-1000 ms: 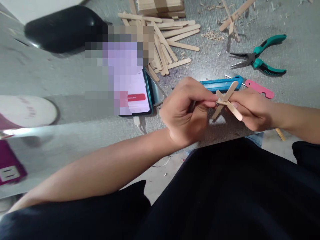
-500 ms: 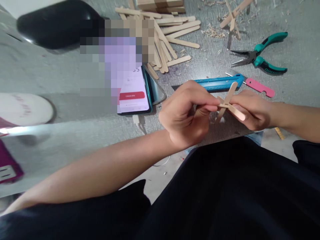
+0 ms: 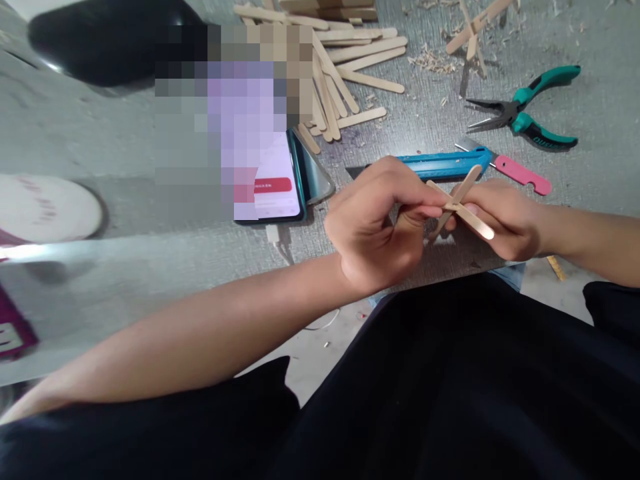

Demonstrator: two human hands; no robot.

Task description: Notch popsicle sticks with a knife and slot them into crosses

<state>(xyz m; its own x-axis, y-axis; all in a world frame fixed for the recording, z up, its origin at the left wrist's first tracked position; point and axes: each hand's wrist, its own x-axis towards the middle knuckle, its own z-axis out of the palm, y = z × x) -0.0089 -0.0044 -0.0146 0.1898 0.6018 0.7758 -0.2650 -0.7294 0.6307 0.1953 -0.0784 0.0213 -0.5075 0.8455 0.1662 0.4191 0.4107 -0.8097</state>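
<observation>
Head view: two bare hands work just above the near edge of the grey textured worktop (image 3: 220,250).
Stick cross: pale flat wooden sticks crossed as an X (image 3: 454,206), held between the hands, off the worktop; at least two sticks, any more being hard to tell.
Left hand (image 3: 380,217): thumb and forefinger pinch the cross's left side, close to the crossing.
Right hand (image 3: 505,217): fingers closed around its right side; their exact hold is partly hidden behind a stick.
Joint: best handled, I judge, with small, even pressure close to the crossing; force on the long ends could split the thin wood or skew the angle.
Blade: the blue-bodied cutter's (image 3: 440,165) dark tip points along the left knuckles; worth minding.
Crosses: two; one in hand, one wooden cross (image 3: 471,35) towards the far edge.
Cutting tools: one blue cutter; one pink-handled blade (image 3: 524,175); one teal-and-black pair of pliers (image 3: 513,113).
Loose sticks: a heap of pale rounded-end sticks (image 3: 363,78), about a dozen or more; overlap prevents an exact count.
Phone: one lit phone (image 3: 277,200).
</observation>
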